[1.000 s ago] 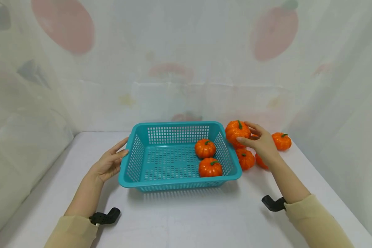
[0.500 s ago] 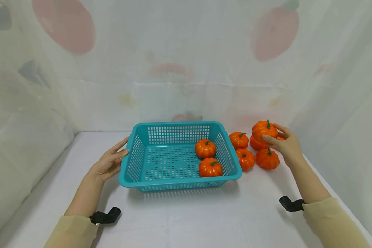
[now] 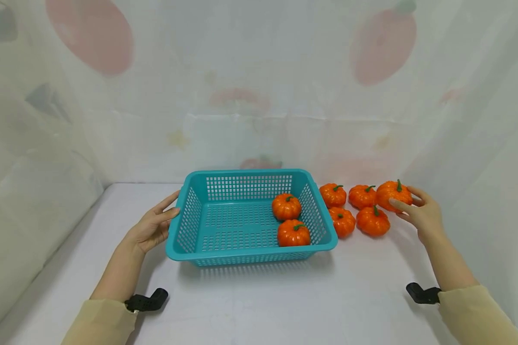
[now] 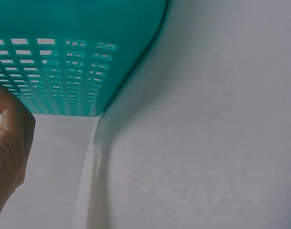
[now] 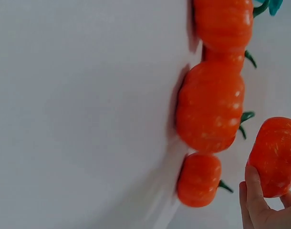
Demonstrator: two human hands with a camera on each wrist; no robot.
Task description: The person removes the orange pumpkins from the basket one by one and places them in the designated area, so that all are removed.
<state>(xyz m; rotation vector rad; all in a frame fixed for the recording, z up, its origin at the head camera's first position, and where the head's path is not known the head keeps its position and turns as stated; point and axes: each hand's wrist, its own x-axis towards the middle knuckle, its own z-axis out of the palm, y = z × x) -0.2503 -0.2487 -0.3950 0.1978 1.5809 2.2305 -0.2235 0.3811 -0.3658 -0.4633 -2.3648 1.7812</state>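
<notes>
Pumpkin (image 3: 393, 194), gripped in the right hand (image 3: 423, 214), sits at three o'clock from the basket (image 3: 250, 218), beside four others. Left hand (image 3: 152, 227) rests straight-fingered against the basket's nine o'clock wall.

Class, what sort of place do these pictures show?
Probably a staged recording booth, not a kitchen: a plain white table hung round with thin printed curtains, bearing only a teal basket and glossy, toy-like pumpkins.

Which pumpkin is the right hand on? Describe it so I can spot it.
Start at the teal basket; five pumpkins sit on the table right of it. The held pumpkin is the rightmost, in the back row, the only one with the right hand gripping it.
</notes>
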